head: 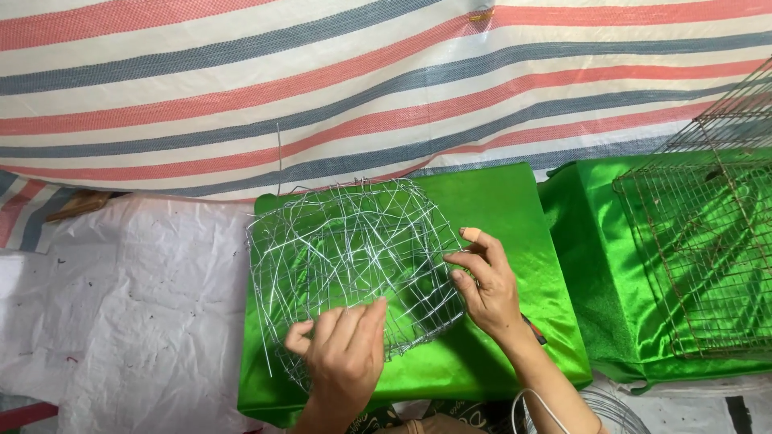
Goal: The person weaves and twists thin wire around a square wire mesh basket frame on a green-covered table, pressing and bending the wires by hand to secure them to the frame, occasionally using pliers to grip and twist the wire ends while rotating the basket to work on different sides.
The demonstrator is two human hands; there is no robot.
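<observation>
Both hands grip a tangled wire basket [350,257]; left hand [344,354] curls closed over its near rim; right hand [486,285] pinches its side wires; green cushion [498,209] lies beneath.

Two hands are in view: left hand [344,354] and right hand [485,283]. Wire items: one silver mesh [350,249] and one rusty cage [708,241]. Two green cushions [515,209] [595,241] sit side by side.

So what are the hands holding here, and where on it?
Both hold the wire mesh basket on the green cushion: left hand grips its near rim, right hand pinches wires on its right side.
</observation>
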